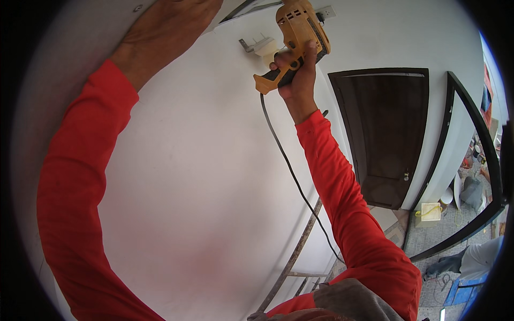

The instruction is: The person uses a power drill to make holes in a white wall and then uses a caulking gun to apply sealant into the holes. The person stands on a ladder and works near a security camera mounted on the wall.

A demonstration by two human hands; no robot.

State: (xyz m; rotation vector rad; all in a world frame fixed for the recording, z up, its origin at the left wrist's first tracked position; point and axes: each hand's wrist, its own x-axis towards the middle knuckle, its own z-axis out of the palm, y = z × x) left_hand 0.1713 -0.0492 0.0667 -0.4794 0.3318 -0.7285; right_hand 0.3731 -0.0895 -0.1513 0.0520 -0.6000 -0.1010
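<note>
My right hand [303,77] is wrapped round the grip of a yellow and black corded power drill [304,29], held up high at the top middle. The drill's front end is cut off by the upper edge. From the base of its grip a black cord [286,155] hangs down past my right arm. My left hand [170,33] is raised at the upper left, against or close to a pale grey surface [115,24] with a small screw [137,8] in it. The fingers of that hand lie out of view, so their pose is hidden.
A white wall fixture with a metal bracket [262,47] sits behind the drill, near a wall outlet [326,12]. A ladder [292,257] stands below. To the right are a dark door [391,134], a black frame [490,160], a pale box [428,212] and a person [479,262].
</note>
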